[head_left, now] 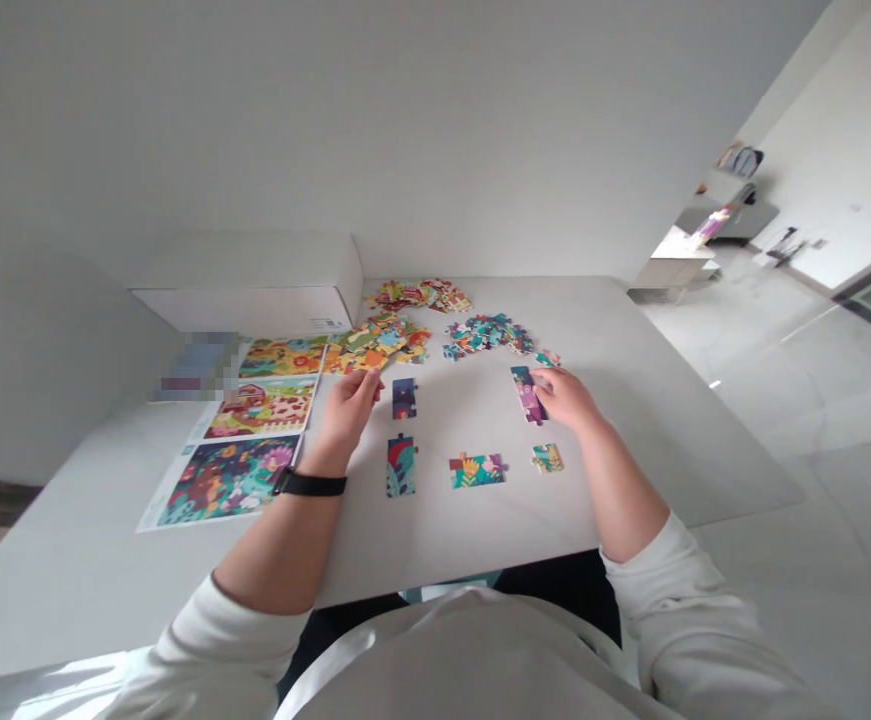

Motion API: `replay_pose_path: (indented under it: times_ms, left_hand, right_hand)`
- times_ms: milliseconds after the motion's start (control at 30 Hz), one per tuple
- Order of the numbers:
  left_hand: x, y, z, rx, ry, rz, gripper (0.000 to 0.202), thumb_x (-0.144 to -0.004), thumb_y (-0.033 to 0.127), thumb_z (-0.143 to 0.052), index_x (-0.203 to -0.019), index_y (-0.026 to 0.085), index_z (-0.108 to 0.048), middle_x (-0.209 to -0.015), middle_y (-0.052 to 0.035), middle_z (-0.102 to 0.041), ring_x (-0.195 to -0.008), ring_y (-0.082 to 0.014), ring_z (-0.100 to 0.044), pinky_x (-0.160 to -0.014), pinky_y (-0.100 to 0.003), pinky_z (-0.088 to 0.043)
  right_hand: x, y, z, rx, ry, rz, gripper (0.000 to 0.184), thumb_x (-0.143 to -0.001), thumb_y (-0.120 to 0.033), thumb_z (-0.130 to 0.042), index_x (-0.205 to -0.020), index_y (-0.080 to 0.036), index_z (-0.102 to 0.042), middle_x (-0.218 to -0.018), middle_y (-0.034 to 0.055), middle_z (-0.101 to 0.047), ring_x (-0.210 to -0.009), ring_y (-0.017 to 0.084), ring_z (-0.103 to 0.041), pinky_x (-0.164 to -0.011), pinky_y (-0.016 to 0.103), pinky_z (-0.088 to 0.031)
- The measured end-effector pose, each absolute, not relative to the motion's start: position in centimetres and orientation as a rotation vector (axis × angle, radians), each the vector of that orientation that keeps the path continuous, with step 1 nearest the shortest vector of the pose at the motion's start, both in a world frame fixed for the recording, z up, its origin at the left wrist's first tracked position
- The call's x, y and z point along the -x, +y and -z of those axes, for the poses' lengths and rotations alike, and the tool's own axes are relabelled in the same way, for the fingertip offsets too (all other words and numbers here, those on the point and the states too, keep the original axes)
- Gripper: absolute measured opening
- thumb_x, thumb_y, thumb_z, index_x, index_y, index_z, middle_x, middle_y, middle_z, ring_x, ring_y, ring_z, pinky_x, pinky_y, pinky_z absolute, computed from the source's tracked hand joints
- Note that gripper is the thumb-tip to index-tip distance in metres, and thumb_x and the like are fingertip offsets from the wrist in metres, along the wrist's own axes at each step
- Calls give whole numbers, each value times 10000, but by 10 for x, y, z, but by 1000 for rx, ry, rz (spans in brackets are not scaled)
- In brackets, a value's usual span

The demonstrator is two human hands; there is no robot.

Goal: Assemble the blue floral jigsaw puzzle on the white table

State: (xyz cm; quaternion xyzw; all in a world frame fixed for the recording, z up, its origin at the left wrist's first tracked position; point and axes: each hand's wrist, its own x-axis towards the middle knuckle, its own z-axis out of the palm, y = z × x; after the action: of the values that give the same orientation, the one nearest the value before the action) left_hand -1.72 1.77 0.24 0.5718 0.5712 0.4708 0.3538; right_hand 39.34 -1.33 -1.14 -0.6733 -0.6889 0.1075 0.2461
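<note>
My left hand (352, 412) is closed in a pinch just above the table, beside a pile of yellow puzzle pieces (375, 345). What its fingers hold, if anything, is hidden. At the right, my right hand (566, 398) has its fingers curled on the edge of a purple strip of joined puzzle pieces (526, 398). A dark blue joined pair (404, 398) lies right of my left hand. Nearer me are a red and teal strip (400, 467), a teal strip with yellow leaves (478, 470) and a small yellow and teal piece (547, 458).
A teal pile of pieces (489, 335) and a red and yellow pile (420, 295) lie at the back. Printed picture sheets (244, 430) are at the left. Behind them stand a white box (255, 305) and a blurred-out item (199, 367). A wall borders the table's far side.
</note>
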Motion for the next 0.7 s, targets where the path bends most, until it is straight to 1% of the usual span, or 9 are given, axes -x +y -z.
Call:
replay_pose_path:
  times_ms: [100, 200, 333, 400, 500, 600, 700]
  left_hand:
    - [15, 16, -3, -1332, 1384, -1225, 515, -955, 665, -566, -680, 231, -527, -573, 22, -438, -504, -120, -360, -485, -271, -262]
    - [13, 11, -5, -1363, 1370, -1195, 547, -964, 673, -565, -642, 234, -509, -542, 32, -386, -499, -122, -330, -490, -283, -251]
    - [9, 9, -6, -1477, 1377, -1173, 574, -963, 681, -545, -606, 239, -464, -540, 31, -385, -519, -127, -342, -516, -287, -277]
    - [9, 10, -6, -1536, 1396, -1169, 589, -960, 692, -539, -594, 238, -452, -547, 28, -395, -531, -128, -364, -537, -287, -302]
    - [10, 13, -5, -1602, 1426, -1163, 621, -963, 726, -519, -589, 235, -454, -550, 23, -405, -538, -132, -386, -551, -289, -316]
    - [12, 14, -2, -1647, 1446, -1158, 638, -981, 737, -505, -595, 231, -451, -552, 22, -408, -536, -134, -389, -552, -292, -309]
    - [13, 16, -1, -1646, 1476, -1153, 632, -983, 735, -494, -599, 234, -446, -554, 20, -408, -538, -139, -393, -554, -295, -309]
  right_hand:
    - [-395, -12, 12, 1842, -1750, -303, 365, -958, -228, -630, -1282, -241, -796, -1335, 107, -802, -991, 237, -780, -1014, 414, -625]
    - [-398, -3, 5, 1800, -1645, -291, 363, -948, -270, -620, -1268, -240, -790, -1286, 97, -819, -976, 228, -776, -958, 391, -635]
    - [-403, 28, -17, 1823, -1651, -268, 340, -962, -316, -637, -1252, -239, -798, -1166, 76, -850, -1027, 233, -782, -1000, 379, -607]
    - [-404, 52, -27, 1906, -1657, -244, 332, -959, -310, -656, -1244, -236, -809, -1158, 73, -853, -1055, 234, -786, -1017, 367, -593]
    - [-401, 93, -35, 2042, -1674, -266, 343, -975, -298, -648, -1269, -235, -812, -1207, 81, -850, -1102, 231, -787, -1026, 344, -580]
    - [-391, 130, -34, 2144, -1710, -258, 331, -987, -297, -646, -1264, -234, -817, -1295, 98, -829, -1207, 236, -765, -1060, 327, -556]
    - [-377, 158, -29, 2279, -1704, -237, 336, -968, -348, -705, -1265, -244, -822, -1373, 137, -791, -1292, 292, -731, -1094, 394, -545]
